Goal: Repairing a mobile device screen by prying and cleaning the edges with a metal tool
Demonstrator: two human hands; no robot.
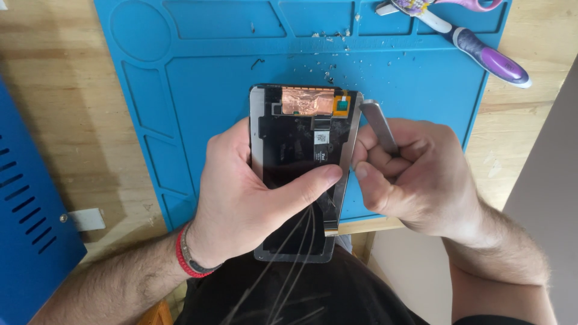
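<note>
Left hand (pixel 253 192) grips a cracked black phone screen panel (pixel 301 162) with copper foil on top; right hand (pixel 415 174), beside the panel, clenches a flat metal pry tool (pixel 378 123).

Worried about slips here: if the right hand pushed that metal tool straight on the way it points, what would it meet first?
The right hand aims the metal tool up and left. Its tip sits at the phone panel's right edge, near the copper foil; the panel would likely be met first, though depth is unclear.

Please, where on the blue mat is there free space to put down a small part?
The blue silicone mat is bare left of the cracked black phone screen panel, near its round recess. Crowded: glass bits above the panel, purple-handled tools top right, right hand with flat metal tool.
</note>
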